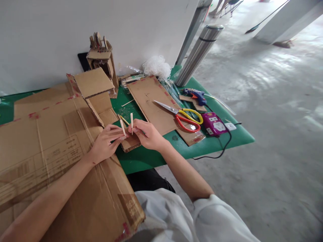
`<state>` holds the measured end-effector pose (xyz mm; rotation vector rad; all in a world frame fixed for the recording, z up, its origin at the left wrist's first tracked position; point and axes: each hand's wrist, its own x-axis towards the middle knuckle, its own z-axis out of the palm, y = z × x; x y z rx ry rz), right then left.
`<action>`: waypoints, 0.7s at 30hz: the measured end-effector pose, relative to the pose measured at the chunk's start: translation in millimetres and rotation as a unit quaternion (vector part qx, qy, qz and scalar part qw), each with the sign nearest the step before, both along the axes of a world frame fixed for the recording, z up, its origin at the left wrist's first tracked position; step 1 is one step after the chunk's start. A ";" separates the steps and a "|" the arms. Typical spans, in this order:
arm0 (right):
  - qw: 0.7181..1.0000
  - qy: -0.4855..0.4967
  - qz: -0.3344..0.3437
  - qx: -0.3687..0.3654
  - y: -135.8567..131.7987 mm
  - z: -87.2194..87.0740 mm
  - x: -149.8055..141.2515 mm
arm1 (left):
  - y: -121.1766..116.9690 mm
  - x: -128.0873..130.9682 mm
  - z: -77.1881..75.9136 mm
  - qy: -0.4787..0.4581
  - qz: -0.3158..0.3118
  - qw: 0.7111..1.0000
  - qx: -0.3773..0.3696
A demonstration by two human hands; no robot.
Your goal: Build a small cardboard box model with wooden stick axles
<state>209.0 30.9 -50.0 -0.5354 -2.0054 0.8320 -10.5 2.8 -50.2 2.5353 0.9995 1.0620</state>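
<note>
My left hand [107, 141] pinches a short pale wooden stick [122, 127], which points upward and leans left. Close beside it, my right hand [147, 133] is closed on a second pale wooden stick [131, 121], held nearly upright. Both hands are over a small cardboard piece [131, 144] near the table's front edge. My left forearm lies across a large flattened cardboard box [58, 144]. To the right of my right hand, scissors [188, 119] with one red and one yellow handle rest partly on a cardboard sheet [148, 97].
A blue glue gun [198, 95] and a purple power socket block [214, 124] with a black cable sit at the right of the green table [234, 134]. A steel flask [199, 55], white string [156, 67] and a cardboard model [102, 58] stand toward the wall.
</note>
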 end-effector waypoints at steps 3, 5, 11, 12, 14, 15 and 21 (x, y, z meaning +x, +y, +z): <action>1.000 -0.005 -0.002 0.001 -0.1 0.4 0.1 | 0.0 0.7 1.1 -0.002 0.003 1.000 0.004; 1.000 -0.008 -0.003 0.002 0.1 0.4 0.0 | 0.1 0.6 1.1 0.005 0.008 1.000 0.002; 1.000 0.000 -0.001 -0.001 -0.3 0.4 -0.6 | 0.2 0.3 -0.1 -0.004 0.005 1.000 -0.001; 1.000 0.000 -0.002 -0.003 -0.5 0.5 -0.7 | 0.1 0.5 -0.1 -0.007 0.004 1.000 -0.001; 1.000 0.001 -0.004 -0.007 -0.8 0.8 -0.8 | 0.0 0.9 0.3 -0.008 0.002 1.000 -0.002; 1.000 0.003 -0.004 -0.008 -0.9 0.9 -0.7 | -0.1 1.1 0.6 -0.007 0.001 1.000 0.000; 1.000 0.000 -0.003 -0.005 -0.5 0.7 0.0 | 1.0 1.0 0.6 -0.010 -0.002 1.000 0.001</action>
